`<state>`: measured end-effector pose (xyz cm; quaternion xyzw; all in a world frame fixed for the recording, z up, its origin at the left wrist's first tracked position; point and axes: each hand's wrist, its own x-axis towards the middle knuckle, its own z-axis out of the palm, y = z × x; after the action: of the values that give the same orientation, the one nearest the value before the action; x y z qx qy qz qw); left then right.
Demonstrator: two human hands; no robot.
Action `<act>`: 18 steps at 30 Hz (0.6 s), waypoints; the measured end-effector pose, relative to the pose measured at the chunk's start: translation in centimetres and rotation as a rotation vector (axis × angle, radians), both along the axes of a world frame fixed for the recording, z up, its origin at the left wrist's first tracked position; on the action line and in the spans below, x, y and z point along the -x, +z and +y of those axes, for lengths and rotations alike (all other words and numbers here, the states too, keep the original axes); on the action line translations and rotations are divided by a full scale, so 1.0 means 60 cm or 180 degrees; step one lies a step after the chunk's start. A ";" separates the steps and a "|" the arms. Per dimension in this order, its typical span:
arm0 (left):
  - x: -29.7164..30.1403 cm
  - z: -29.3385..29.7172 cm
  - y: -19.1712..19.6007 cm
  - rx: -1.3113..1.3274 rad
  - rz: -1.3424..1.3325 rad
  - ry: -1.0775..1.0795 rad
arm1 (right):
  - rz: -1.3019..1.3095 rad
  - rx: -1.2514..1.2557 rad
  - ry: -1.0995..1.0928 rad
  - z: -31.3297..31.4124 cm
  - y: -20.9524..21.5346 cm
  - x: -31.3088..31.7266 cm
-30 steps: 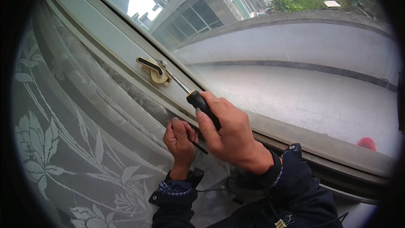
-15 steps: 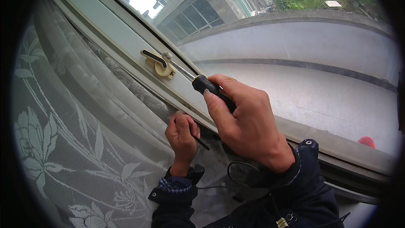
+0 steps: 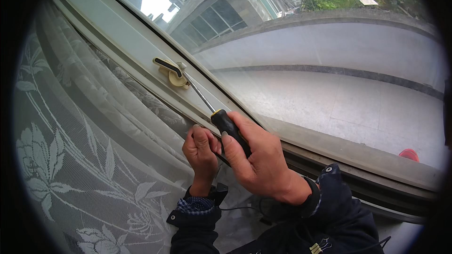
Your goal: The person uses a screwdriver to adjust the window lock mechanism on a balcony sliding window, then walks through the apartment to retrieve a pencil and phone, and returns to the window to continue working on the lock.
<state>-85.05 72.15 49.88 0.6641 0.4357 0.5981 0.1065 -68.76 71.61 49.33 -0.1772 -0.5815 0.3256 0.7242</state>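
My right hand point(image 3: 263, 157) is closed round the black handle of a screwdriver point(image 3: 231, 131). Its metal shaft slants up and left, and the tip meets the side of a cream window latch point(image 3: 178, 79). The latch has a dark strip along its lever and sits on the pale window frame point(image 3: 127, 42). Below the frame, my left hand point(image 3: 201, 148) is closed on a thin dark rod-shaped thing, whose lower end runs behind the right hand. What kind of thing it is, I cannot tell.
A white lace curtain point(image 3: 84, 160) with flower patterns hangs at the left, beside the frame. Glass spans the right, over a balcony floor point(image 3: 325, 99) and a low wall point(image 3: 343, 42). Dark sliding tracks point(image 3: 339, 178) run along the sill. A thin black cable lies near my sleeves.
My right hand has moved down and left with the screwdriver, whose shaft now stands steeper. The tip remains at the latch. My left hand has hardly moved.
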 end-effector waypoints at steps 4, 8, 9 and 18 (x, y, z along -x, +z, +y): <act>0.003 0.005 -0.005 0.0048 -0.0222 0.0122 | -0.0004 0.0098 -0.0032 -0.015 -0.003 0.014; 0.007 0.005 -0.009 -0.0032 -0.0223 0.0187 | 0.0023 0.0184 -0.0045 -0.024 -0.002 0.033; 0.007 0.004 -0.010 0.0016 -0.0317 0.0114 | 0.0050 0.0208 -0.0011 -0.026 -0.001 0.038; 0.020 -0.002 -0.015 0.0426 -0.1136 -0.0176 | 0.0221 0.0435 0.0224 -0.034 -0.001 0.081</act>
<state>-86.28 72.03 49.00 0.5506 0.4304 0.6729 0.2424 -73.63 69.58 49.28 -0.1943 -0.5384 0.3957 0.7182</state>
